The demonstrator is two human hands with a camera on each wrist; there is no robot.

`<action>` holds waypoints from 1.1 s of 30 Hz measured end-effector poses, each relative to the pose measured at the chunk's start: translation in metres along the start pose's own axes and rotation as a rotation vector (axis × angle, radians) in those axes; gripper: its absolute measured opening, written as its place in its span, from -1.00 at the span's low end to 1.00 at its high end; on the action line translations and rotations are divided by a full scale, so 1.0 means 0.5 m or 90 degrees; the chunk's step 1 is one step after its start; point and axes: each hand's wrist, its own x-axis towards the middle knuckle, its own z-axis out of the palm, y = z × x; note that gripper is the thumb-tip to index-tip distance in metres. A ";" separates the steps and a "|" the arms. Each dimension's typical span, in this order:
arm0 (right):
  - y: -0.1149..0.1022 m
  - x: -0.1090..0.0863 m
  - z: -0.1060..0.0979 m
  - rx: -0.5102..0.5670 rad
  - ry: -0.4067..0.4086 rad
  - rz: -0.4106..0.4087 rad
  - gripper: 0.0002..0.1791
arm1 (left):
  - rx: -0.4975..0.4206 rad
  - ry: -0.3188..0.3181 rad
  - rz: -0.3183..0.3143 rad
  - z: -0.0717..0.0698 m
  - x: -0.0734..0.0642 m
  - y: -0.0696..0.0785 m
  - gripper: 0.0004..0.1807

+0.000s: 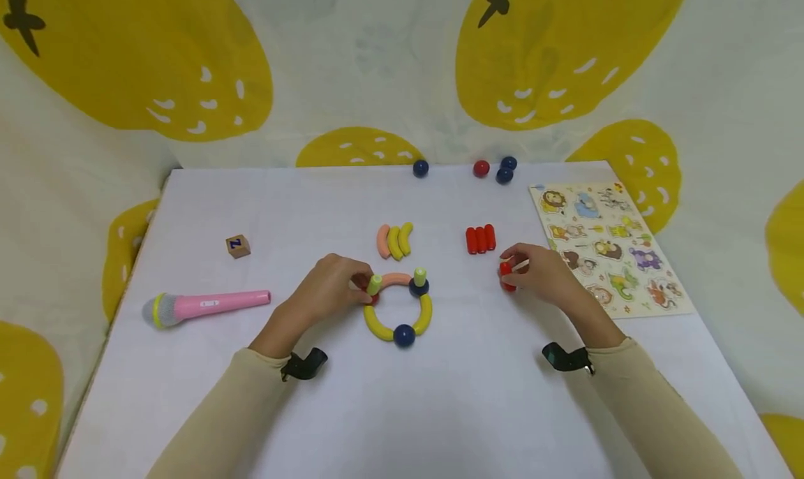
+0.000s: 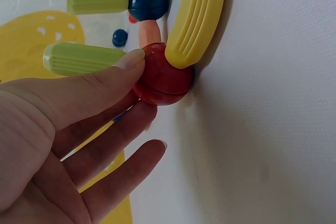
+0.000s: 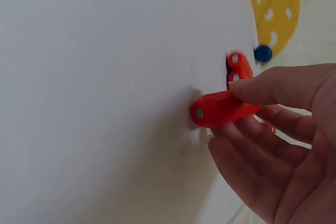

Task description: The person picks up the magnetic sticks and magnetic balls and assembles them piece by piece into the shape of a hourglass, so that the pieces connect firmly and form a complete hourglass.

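Note:
A ring of magnetic toy pieces lies on the table: yellow curved sticks [image 1: 425,315], a pink curved stick [image 1: 396,278], a front blue ball [image 1: 404,335], a back blue ball [image 2: 148,2] and a red ball [image 2: 165,74]. A light-green stick [image 1: 420,276] stands on the back blue ball, another green stick [image 2: 81,59] on the red ball. My left hand [image 1: 329,287] pinches the red ball between thumb and fingers. To the ring's right, my right hand [image 1: 545,276] grips a red magnetic stick [image 3: 223,109], its metal-tipped end facing outward.
Three red sticks [image 1: 481,239] lie beyond my right hand; a loose pink curved stick [image 1: 383,241] and two yellow ones lie behind the ring. Loose balls [image 1: 481,169] sit along the back edge. A toy microphone [image 1: 220,303] and letter cube [image 1: 238,246] lie left, an animal puzzle board [image 1: 609,248] right.

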 end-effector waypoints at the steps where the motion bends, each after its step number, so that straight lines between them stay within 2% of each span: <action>1: -0.007 -0.009 0.007 0.001 -0.002 -0.015 -0.61 | -0.001 0.000 0.000 0.000 -0.001 0.000 -0.82; 6: -0.073 -0.045 0.038 0.019 -0.036 -0.100 -0.67 | 0.004 0.005 -0.002 -0.003 -0.002 -0.003 -0.81; 12: -0.177 -0.068 0.081 0.033 -0.107 -0.166 -0.70 | -0.002 0.008 -0.003 0.000 -0.003 -0.012 -0.81; 18: -0.250 -0.094 0.104 0.038 -0.099 -0.249 -0.70 | -0.002 0.010 0.009 0.004 -0.004 -0.009 -0.83; 23: -0.272 -0.104 0.119 0.039 -0.073 -0.283 -0.69 | -0.006 0.016 0.012 0.008 -0.003 -0.006 -0.85; 33: -0.264 -0.103 0.143 0.062 -0.068 -0.299 -0.67 | -0.010 0.036 0.015 0.007 -0.009 -0.005 -0.86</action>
